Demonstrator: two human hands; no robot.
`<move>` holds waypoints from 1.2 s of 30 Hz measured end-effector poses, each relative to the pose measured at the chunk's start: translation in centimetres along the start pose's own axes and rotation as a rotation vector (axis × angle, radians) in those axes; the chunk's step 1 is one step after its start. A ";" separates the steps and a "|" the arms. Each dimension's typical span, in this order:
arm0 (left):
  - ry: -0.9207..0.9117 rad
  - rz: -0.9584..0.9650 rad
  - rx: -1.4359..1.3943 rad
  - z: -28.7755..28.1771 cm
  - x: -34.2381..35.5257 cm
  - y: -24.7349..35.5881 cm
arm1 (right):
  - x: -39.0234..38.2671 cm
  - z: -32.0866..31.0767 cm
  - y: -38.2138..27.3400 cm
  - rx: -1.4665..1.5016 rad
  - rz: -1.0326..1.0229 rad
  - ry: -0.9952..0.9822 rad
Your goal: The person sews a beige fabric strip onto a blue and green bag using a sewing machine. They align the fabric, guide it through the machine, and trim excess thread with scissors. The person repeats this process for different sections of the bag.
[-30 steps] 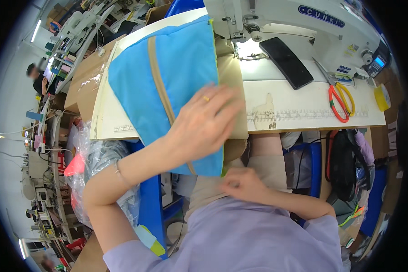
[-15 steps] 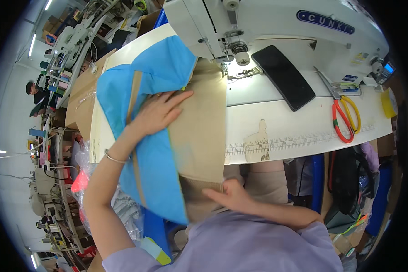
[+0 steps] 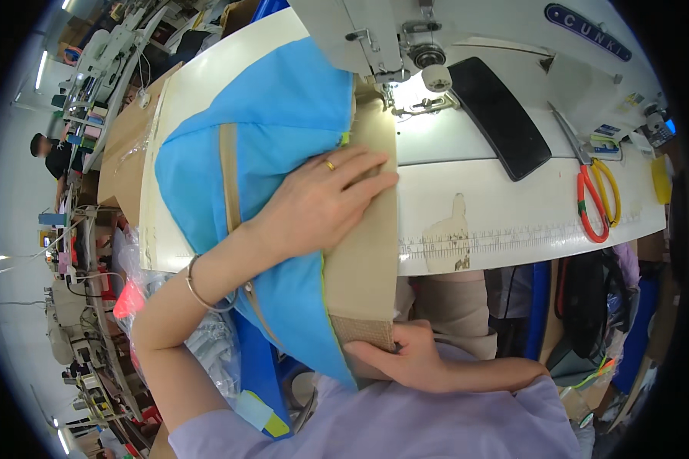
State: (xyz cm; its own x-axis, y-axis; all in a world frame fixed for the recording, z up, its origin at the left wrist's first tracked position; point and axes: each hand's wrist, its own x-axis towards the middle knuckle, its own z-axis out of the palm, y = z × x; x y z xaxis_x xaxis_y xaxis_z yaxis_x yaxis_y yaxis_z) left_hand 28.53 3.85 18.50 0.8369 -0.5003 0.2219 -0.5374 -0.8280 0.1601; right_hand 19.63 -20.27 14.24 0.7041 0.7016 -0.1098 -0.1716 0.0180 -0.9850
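Observation:
A blue fabric piece (image 3: 275,92) with tan strips lies on the sewing table, joined along its right side to a tan fabric panel (image 3: 364,268). The panel's upper end reaches the needle area of the white sewing machine (image 3: 344,38). My left hand (image 3: 321,199) rests flat across both fabrics, fingers stretched toward the panel's right edge. Nearer my body, my right hand (image 3: 406,356) pinches the lower end of the panel at its mesh-like band (image 3: 360,330), thumb on top and fingers hidden beneath. The blue fabric's lower part hangs over the table's front edge.
Right of the needle lie a black smartphone (image 3: 501,118) and scissors (image 3: 589,183) with red and yellow handles. A ruler scale (image 3: 505,245) runs along the table's front. Cardboard (image 3: 130,153) adjoins the table's left side. At far left, a person (image 3: 53,157) is near other machines.
My left hand has slid right and slightly down onto the tan panel. The blue fabric has spread flatter and shifted right, covering more of the panel. My right hand has moved slightly right and down.

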 end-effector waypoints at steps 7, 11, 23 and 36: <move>0.006 0.034 0.017 0.2 -0.5 -0.3 | -1.5 0.0 2.4 0.263 0.224 -0.104; -0.014 0.096 0.041 0.1 -0.4 -0.4 | -0.8 0.0 4.8 0.592 0.745 -0.267; -0.022 0.051 -0.143 -0.6 0.2 0.2 | -3.0 -2.1 2.7 0.478 0.552 -0.466; -0.016 0.124 -0.096 0.0 3.0 -5.0 | -0.8 -1.3 3.1 0.455 0.413 -0.186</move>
State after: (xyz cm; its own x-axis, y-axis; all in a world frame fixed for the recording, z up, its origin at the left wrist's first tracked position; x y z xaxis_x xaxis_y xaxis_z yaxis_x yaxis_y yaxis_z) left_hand 33.70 6.51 18.36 0.7647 -0.6019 0.2301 -0.6435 -0.7319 0.2239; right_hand 19.46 -21.67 11.07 0.3929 0.8265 -0.4032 -0.7076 -0.0083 -0.7065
